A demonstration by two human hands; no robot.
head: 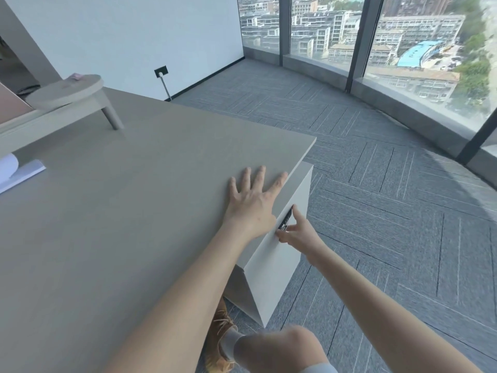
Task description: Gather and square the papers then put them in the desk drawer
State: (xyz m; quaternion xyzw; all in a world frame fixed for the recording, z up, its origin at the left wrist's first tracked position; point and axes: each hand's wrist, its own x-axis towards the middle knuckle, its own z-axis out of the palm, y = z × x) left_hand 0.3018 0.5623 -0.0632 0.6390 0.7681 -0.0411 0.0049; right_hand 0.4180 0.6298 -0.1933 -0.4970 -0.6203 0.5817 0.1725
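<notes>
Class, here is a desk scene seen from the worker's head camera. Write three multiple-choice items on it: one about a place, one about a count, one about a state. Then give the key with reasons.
1. Where do the papers lie?
A. at the desk's far left edge
B. under the left hand
C. on the carpet

2. How many hands rest flat on the desk top?
A. none
B. one
C. two

3. What is the drawer's state?
A. pulled fully out
B. removed
C. closed or barely open

Key: 1 A, the white sheets sit at the left frame edge. 2 B, only the left hand lies spread there. 3 C, the right hand pinches the top edge of the drawer front, with no interior showing.
</notes>
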